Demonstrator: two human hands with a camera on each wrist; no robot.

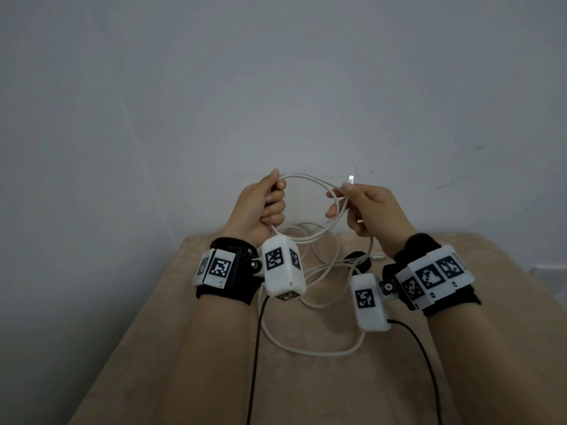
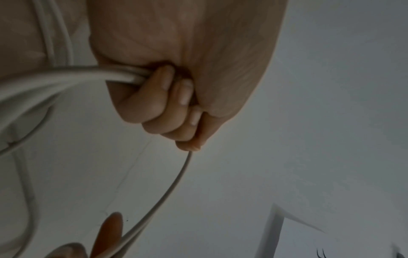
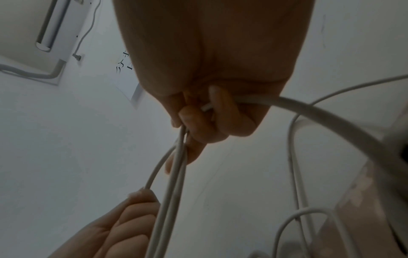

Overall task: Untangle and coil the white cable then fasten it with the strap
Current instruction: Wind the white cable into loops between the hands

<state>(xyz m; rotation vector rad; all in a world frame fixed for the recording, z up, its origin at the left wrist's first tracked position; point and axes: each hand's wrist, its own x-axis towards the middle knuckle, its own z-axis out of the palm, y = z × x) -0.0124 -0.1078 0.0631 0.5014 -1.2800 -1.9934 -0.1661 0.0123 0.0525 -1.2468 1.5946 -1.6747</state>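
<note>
A white cable (image 1: 310,182) arcs in loops between both raised hands in the head view. My left hand (image 1: 264,207) grips the loops in a fist; the left wrist view shows its fingers (image 2: 167,104) curled round the cable (image 2: 88,76). My right hand (image 1: 362,207) pinches the strands near the plug end (image 1: 350,179), which sticks up above the thumb. In the right wrist view the fingers (image 3: 207,125) wrap the cable (image 3: 176,174). The rest of the cable (image 1: 313,305) lies tangled on the beige table (image 1: 214,363). A black strap (image 1: 359,259) lies under the tangle.
A grey wall (image 1: 276,87) stands right behind the table's far edge. Two thin black wires (image 1: 254,363) run from the wrist cameras down toward me. The table narrows toward the wall, with open floor on both sides.
</note>
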